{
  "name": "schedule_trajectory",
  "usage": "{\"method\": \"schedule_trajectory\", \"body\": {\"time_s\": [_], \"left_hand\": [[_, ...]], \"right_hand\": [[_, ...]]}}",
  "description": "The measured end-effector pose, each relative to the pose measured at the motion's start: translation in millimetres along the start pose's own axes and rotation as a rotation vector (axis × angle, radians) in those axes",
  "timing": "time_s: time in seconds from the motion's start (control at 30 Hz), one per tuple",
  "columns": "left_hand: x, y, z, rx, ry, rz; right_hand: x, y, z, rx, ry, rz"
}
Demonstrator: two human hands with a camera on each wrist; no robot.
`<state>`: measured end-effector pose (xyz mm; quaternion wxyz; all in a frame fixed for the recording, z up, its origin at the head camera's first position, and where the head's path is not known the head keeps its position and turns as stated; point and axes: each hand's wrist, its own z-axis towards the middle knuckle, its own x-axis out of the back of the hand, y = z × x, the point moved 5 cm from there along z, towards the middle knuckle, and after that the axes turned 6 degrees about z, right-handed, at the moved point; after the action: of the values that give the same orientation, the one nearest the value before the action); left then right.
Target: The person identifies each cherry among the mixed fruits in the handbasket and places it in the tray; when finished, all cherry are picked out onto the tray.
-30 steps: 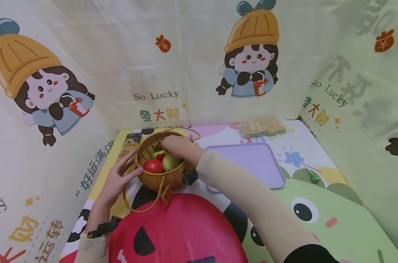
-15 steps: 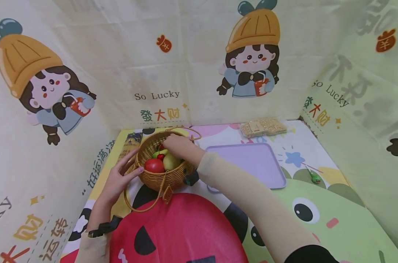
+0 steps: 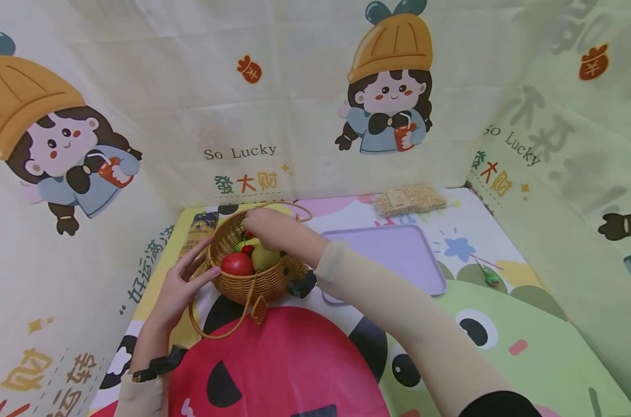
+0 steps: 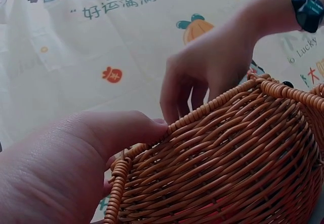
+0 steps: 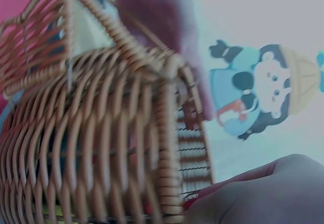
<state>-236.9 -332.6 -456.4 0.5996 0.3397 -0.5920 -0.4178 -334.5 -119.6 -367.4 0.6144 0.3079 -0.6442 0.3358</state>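
Note:
A round wicker basket (image 3: 253, 286) stands at the left of the table. Inside it lie a red apple-like fruit (image 3: 237, 264), a greenish, pear-like fruit (image 3: 266, 258) and a small cherry-like red fruit (image 3: 248, 249). My left hand (image 3: 182, 284) holds the basket by its left side; in the left wrist view the thumb (image 4: 147, 125) lies on the rim. From the right, my right hand (image 3: 274, 229) reaches over the rim into the basket. Its fingertips are hidden inside, with a bit of red (image 5: 189, 202) beside them in the right wrist view; I cannot tell what they hold.
A purple tray (image 3: 383, 255) lies right of the basket, partly behind the right forearm. Behind it is a clear bag of grain-like pieces (image 3: 411, 200). A dark-topped packet (image 3: 203, 223) lies behind the left hand. A small green object (image 3: 490, 277) is at the right.
The head view has shifted slightly. My right hand has moved a little left inside the basket's opening. My left hand keeps its hold on the basket.

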Motion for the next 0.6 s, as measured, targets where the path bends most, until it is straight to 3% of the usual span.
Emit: {"method": "schedule_trajectory", "body": {"time_s": [0.27, 0.6], "left_hand": [[0.5, -0.9, -0.3, 0.0, 0.014, 0.013], [-2.9, -3.4, 0.1, 0.023, 0.021, -0.018]], "right_hand": [[20, 3, -20.2, 0.002, 0.103, 0.156], [38, 21, -63.4, 0.001, 0.271, 0.31]]}}
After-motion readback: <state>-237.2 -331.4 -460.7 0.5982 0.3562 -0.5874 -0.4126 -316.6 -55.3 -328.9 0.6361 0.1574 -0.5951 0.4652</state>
